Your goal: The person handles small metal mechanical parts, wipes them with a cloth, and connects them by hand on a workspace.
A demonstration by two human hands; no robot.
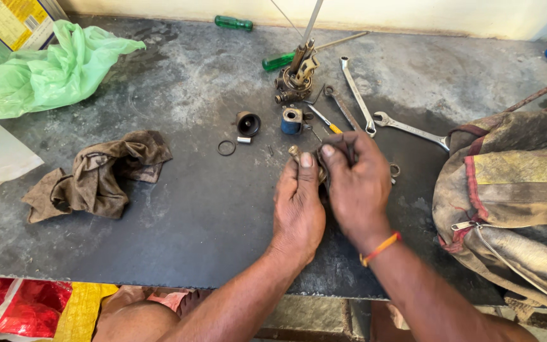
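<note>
- I see both hands closed together on one small brass-coloured metal fitting [296, 154], held just above the dark grey stone surface [178, 209] near its middle. The left hand [297, 206] pinches it, thumb on top; the right hand [356, 183] curls its fingers [328, 151] around the other side, which hides most of the part.
- I judge the work to be midway: parts lie apart on the surface, none visibly rejoined. Just beyond the hands sit a black cup-shaped piece [247, 123], a thin dark ring [226, 147], a blue-sided coil block [292, 120] and a grimy brass mechanism with upright levers [295, 79].
- Tools are near: two silver open-ended spanners [384, 111], a darker ring spanner [340, 104], a small yellow-handled screwdriver [324, 120], and two green-handled screwdrivers [234, 23] farther back.
- A crumpled brown rag [99, 174] lies well to the left, a pale green plastic bag [45, 69] behind it.
- A worn olive-and-red canvas bag [508, 190] crowds the right edge, close to the right forearm.
</note>
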